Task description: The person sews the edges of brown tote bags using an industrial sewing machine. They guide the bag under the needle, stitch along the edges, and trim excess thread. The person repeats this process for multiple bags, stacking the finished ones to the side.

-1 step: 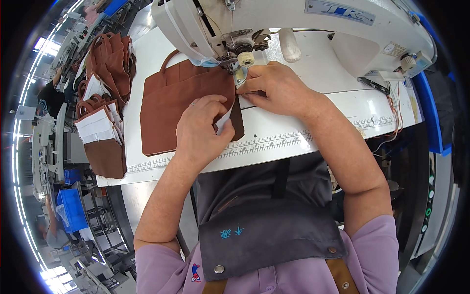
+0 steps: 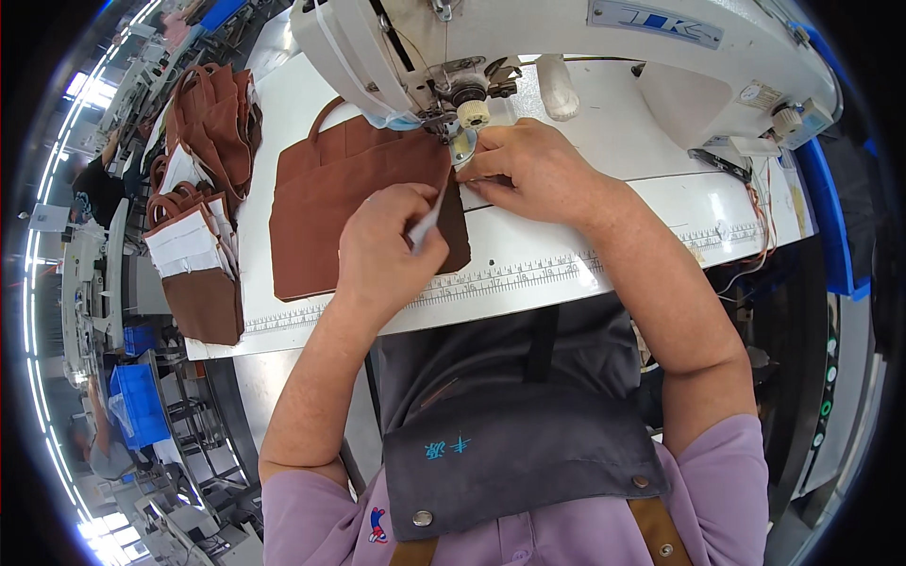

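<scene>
A brown fabric bag [image 2: 349, 208] with loop handles lies flat on the white sewing table [image 2: 661, 208], its right edge under the presser foot [image 2: 462, 141] of a white sewing machine [image 2: 566, 47]. My left hand [image 2: 387, 245] rests on the bag and pinches a small white strip [image 2: 427, 222] between thumb and fingers. My right hand [image 2: 533, 170] sits just right of the presser foot, fingers bent, gripping the bag's edge by the needle.
A stack of brown bags with white pieces [image 2: 198, 264] and a heap of brown bags [image 2: 212, 113] lie at the table's left end. A measuring scale [image 2: 566, 269] runs along the front edge. A blue crate [image 2: 142, 401] stands below left; another person [image 2: 94, 184] works far left.
</scene>
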### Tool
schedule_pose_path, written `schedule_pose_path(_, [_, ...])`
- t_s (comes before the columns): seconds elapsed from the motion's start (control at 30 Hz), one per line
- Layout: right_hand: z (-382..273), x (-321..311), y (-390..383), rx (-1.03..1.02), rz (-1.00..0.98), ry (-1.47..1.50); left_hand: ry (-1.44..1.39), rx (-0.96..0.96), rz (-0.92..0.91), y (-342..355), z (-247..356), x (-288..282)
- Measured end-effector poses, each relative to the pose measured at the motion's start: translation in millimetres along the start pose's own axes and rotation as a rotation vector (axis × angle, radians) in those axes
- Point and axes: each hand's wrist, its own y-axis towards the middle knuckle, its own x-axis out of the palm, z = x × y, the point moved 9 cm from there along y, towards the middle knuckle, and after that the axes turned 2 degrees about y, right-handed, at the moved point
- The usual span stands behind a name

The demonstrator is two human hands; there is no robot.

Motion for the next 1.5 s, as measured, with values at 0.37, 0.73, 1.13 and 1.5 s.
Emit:
schedule_pose_path(0.37, [-3.2, -3.7, 2.9, 0.023, -0.011, 0.004, -0.449, -0.102, -0.041, 13.5, -31.1, -3.4])
schedule_pose_path(0.73, [1.4, -4.1, 0.8, 0.048, 0.061, 0.019, 0.246, 0.323, -0.128, 1.0, 9.1, 17.9])
schedule_pose_path(1.13, [-8.7, 1.2, 3.5, 0.002, -0.008, -0.119, 0.223, 0.366, -0.115, -0.1, 5.9, 21.5])
schedule_pose_path(1.5, [0.8, 3.9, 6.6, 0.109, -0.025, -0.148, 0.185, 0.375, -0.055, 31.7, -11.4, 20.3])
